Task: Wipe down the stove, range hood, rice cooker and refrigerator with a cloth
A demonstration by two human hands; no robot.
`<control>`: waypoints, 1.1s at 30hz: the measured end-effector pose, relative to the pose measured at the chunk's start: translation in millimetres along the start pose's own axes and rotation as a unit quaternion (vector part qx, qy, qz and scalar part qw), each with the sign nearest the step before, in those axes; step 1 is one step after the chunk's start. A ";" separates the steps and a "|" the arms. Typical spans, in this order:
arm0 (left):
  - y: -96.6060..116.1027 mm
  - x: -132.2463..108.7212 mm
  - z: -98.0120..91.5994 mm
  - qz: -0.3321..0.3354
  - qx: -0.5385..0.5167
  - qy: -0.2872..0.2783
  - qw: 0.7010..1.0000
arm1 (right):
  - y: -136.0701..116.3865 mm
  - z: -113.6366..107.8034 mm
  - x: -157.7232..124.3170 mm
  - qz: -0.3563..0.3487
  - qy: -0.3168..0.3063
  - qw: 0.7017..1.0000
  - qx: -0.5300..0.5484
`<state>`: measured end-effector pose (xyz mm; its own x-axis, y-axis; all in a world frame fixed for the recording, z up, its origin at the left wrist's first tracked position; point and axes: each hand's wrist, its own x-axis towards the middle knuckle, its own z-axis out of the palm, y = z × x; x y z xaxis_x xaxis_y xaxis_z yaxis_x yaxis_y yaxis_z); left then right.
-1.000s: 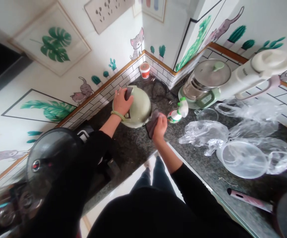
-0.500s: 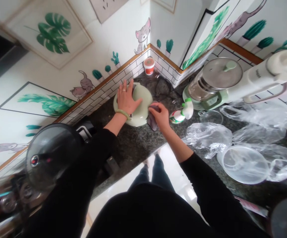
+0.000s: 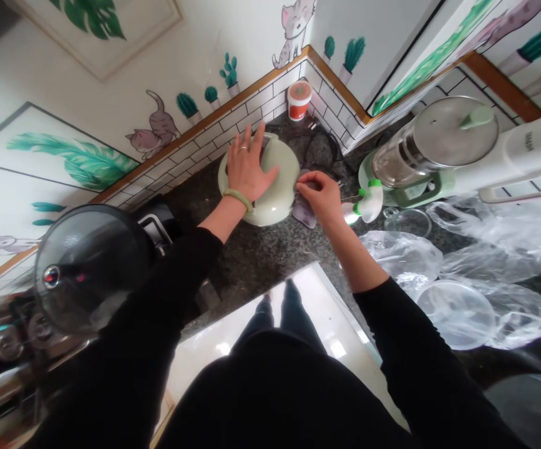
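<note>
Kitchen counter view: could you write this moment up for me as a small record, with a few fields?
Place: dark speckled granite counter in a corner, below white brick-pattern tiling
Left hand: spread on a pale green rounded vessel
Right hand: gripping a dark mauve cloth against the vessel's side
Nearby: spray bottle, clear plastic bags, round clear plastic dish, glass pot lid

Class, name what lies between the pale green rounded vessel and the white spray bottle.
In the head view, the right hand and a greyish-purple cloth under it lie between the pale green rounded vessel and the white spray bottle.
</note>
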<state>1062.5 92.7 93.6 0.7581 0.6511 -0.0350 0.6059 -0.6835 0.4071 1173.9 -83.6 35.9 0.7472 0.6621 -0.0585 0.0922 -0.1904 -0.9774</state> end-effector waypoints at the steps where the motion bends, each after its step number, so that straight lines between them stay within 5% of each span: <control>1: -1.1 0.5 1.0 0.003 -0.010 0.001 1.000 | -2.7 -2.1 0.5 -0.023 -0.004 0.999 -0.032; 12: -2.0 1.7 4.1 0.004 0.013 0.009 1.000 | -9.8 -5.6 5.0 -0.156 -0.012 0.976 -0.150; 30: 4.4 -0.6 -1.2 -0.012 0.002 -0.003 1.000 | -9.3 -6.3 4.8 -0.127 -0.042 0.978 -0.160; 33: 1.3 -0.1 0.4 -0.004 -0.016 0.004 1.000 | 1.9 -6.4 9.0 -0.081 -0.018 0.989 -0.124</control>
<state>1063.4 91.6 93.8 0.7517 0.6588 -0.0311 0.6032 -0.6677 0.4362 1185.0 -82.6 34.8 0.6860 0.7229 0.0826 0.3707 -0.2496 -0.8946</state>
